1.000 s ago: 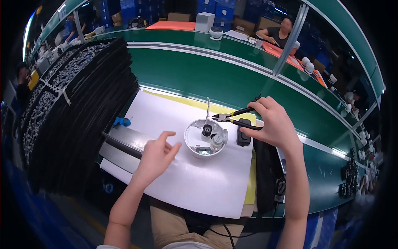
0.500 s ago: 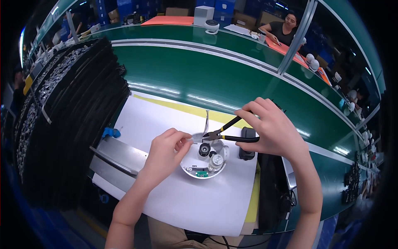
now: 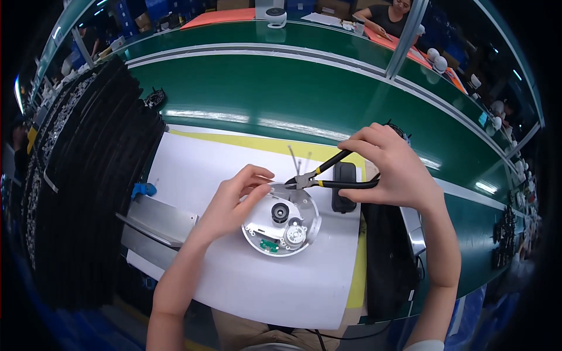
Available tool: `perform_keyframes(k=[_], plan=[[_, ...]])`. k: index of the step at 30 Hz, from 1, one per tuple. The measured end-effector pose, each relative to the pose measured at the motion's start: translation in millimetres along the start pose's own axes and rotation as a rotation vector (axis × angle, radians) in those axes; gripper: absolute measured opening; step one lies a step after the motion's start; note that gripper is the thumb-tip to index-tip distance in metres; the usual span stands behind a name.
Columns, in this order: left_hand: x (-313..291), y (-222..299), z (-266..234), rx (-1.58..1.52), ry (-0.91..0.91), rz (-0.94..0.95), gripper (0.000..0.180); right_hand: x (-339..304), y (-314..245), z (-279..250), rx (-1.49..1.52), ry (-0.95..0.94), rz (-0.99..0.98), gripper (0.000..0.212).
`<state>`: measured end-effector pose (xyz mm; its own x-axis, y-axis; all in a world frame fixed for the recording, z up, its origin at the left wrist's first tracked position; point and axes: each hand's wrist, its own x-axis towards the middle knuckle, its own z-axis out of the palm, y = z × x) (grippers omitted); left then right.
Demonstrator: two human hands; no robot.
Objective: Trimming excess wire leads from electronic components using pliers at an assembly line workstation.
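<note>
On the white sheet sits a round white housing (image 3: 261, 231) with a black lens-like part (image 3: 280, 213), a white motor-like disc (image 3: 295, 235) and a small green circuit board (image 3: 269, 245) inside. My right hand (image 3: 391, 167) grips cutting pliers (image 3: 333, 174) by their black and yellow handles, which are spread. Their jaws reach over the far rim of the housing. Thin grey wires (image 3: 295, 157) stand up behind the jaws, partly blurred. At the housing's left far rim is my left hand (image 3: 237, 199), thumb and fingers apart, with nothing clearly held.
A tall stack of black trays (image 3: 93, 181) rises at the left, near a metal plate (image 3: 158, 219) and a small blue object (image 3: 143, 189). A black block (image 3: 344, 187) lies right of the housing. Beyond runs a green conveyor (image 3: 246, 88); a co-worker (image 3: 389, 20) sits across it.
My left thumb and fingers have parted from a pinch. The pliers are still at the far rim, and the wires behind them have shifted. The housing appears slightly turned; the whole view has moved.
</note>
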<state>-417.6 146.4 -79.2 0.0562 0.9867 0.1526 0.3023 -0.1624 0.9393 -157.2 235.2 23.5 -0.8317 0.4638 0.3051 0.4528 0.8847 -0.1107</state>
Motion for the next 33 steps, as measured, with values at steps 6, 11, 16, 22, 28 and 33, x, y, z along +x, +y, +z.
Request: perform_keyframes(k=[6, 11, 16, 22, 28, 33], plan=[[4, 20, 1, 0.285, -0.024, 0.141, 0.014, -22, -17, -12, 0.014, -0.007, 0.027, 0.055], [2, 24, 7, 0.285, 0.035, 0.12, 0.011, -25, -26, -10, -0.066, -0.006, 0.042, 0.055], [2, 24, 16, 0.261, 0.092, 0.084, 0.008, -22, -26, -7, -0.112, -0.023, 0.036, 0.053], [1, 18, 17, 0.256, 0.123, 0.116, 0.009, -17, -22, -2, -0.108, -0.046, 0.029, 0.052], [0, 21, 17, 0.286, 0.122, 0.137, 0.008, -11, -21, -2, -0.109, -0.042, 0.022, 0.053], [-1, 23, 17, 0.291, 0.121, 0.135, 0.008, -7, -24, -4, -0.128, -0.082, 0.014, 0.053]])
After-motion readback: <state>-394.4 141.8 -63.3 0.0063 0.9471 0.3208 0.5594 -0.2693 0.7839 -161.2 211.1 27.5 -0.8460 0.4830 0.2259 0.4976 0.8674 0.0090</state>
